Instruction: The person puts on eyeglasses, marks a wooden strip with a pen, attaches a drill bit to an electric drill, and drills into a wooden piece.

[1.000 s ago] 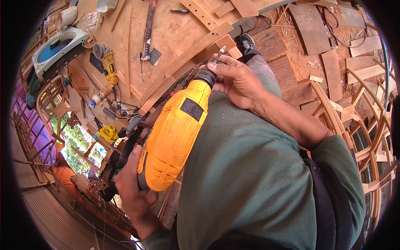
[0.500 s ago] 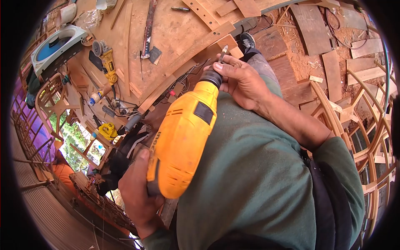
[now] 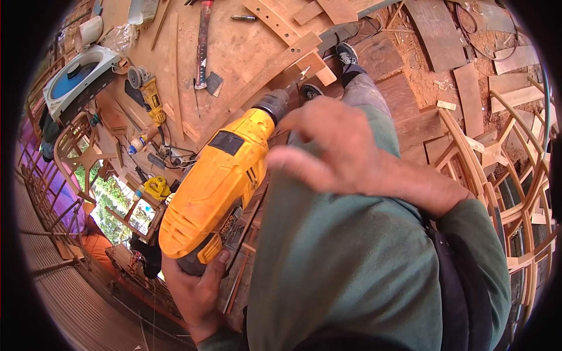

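My left hand is wrapped round the grip of a yellow power drill at its rear end. The drill lies diagonally, its dark chuck pointing up and right towards the workbench edge. A flat-tipped drill bit sticks out of the chuck. My right hand, blurred by motion, hovers beside the drill's front, over my green top. Its thumb and fingers are apart, with nothing seen between them; some fingertips are hidden.
The wooden workbench carries an angle grinder, a red-handled hammer and a drilled wooden strip. A yellow tool lies at the left. Curved wooden frames stand at right, near boards on the dusty floor.
My right hand has come off the chuck and bit and moved back towards me. The drill has shifted left and rolled, showing its other side, still in my left hand.
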A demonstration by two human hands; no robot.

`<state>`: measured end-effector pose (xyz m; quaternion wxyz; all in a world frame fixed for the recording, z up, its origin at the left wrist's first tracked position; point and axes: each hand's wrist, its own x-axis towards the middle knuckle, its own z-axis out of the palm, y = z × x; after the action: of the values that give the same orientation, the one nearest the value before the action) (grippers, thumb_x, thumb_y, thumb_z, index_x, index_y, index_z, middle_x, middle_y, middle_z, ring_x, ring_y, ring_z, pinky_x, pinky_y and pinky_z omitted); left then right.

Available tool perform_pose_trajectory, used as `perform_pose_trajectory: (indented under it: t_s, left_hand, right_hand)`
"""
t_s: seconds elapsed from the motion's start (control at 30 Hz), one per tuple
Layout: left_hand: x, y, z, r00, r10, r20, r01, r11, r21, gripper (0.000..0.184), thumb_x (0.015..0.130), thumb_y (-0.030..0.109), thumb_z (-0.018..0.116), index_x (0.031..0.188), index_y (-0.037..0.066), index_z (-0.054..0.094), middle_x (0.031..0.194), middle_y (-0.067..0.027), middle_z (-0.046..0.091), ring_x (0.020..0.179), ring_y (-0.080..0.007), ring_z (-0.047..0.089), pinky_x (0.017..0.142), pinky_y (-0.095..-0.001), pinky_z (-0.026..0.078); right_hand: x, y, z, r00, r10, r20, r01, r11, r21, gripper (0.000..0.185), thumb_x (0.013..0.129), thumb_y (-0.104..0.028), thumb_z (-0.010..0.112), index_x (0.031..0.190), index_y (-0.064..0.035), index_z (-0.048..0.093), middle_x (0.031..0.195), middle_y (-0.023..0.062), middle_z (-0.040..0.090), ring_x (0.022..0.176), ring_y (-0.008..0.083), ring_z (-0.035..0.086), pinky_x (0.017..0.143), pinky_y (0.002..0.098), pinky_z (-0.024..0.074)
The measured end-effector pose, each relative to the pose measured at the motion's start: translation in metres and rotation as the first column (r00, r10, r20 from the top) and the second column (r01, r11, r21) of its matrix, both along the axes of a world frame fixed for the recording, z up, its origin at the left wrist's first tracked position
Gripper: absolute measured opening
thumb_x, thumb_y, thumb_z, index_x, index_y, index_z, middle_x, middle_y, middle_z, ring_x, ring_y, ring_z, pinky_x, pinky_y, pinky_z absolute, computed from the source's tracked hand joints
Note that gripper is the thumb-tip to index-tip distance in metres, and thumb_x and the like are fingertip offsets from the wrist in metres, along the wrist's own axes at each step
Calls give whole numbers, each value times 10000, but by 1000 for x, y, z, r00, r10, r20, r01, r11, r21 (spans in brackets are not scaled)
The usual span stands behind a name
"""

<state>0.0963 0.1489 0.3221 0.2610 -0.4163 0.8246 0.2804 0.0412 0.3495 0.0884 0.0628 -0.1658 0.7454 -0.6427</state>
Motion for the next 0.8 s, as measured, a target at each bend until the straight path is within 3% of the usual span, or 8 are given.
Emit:
perform_pose_trajectory:
  t_s: [0.1,0.2,0.33,0.43,0.53,0.63,0.7,0.8]
  left_hand:
    - [3,1,-2,993,-6,-119,14,998,68,531,822,82,820,1252,-26,529,1041,-98,676,849,-155,666,752,-276,536]
    - [7,-6,3,953,-277,-124,272,961,-54,529,818,118,830,1230,-26,532,992,-105,679,828,-158,663,720,-276,529]
    - [-10,5,9,999,22,44,-33,969,245,486,796,127,843,1192,-54,626,1046,-123,702,987,-217,675,895,-339,522]
    - [0,14,5,991,131,27,-134,972,194,423,819,135,818,1159,-56,654,969,-112,717,1008,-230,680,918,-340,507]
    - [20,-7,7,969,-238,71,231,969,86,515,816,134,805,1239,-65,591,1043,-131,709,988,-230,689,899,-350,524]
    - [21,-11,-4,878,-478,1,478,878,-27,703,808,142,805,1379,-86,464,1115,-155,698,991,-215,695,881,-348,544]
    - [14,-3,-8,804,-595,9,592,799,-107,766,820,244,817,1412,-77,451,1248,-175,668,1076,-261,693,942,-360,526]
    - [13,-15,-7,739,-673,33,674,738,-46,784,817,249,819,1430,-64,443,1320,-220,633,1124,-289,688,971,-368,515]
  right_hand:
    - [-16,-46,28,963,-143,-227,56,935,-350,553,807,-551,753,946,-27,646,847,124,592,790,316,593,713,385,494]
    - [-31,-76,53,969,-56,-239,-48,910,-412,612,778,-631,720,831,-24,662,765,141,588,776,335,604,719,390,500]
    - [-42,-89,62,950,280,-135,-309,903,-300,692,723,-700,714,682,-10,689,634,166,627,647,354,661,613,425,518]
    - [-41,-92,60,952,273,-136,-304,889,-342,684,739,-683,708,613,-11,680,560,176,620,571,370,668,560,449,522]
    - [-37,-86,57,918,365,-154,-396,848,-352,686,744,-681,707,649,-2,697,610,197,646,628,374,687,596,435,541]
    - [-31,-83,36,974,-93,-207,-57,782,-621,598,780,-604,741,642,-36,617,596,96,552,548,335,569,520,434,460]
    - [-26,-60,10,942,-212,-261,9,792,-611,527,787,-521,778,659,-53,571,623,52,488,534,294,498,491,423,408]
    - [-11,8,-42,992,22,-122,-47,977,-209,390,855,-363,788,699,-59,599,612,29,483,541,220,497,485,374,402]
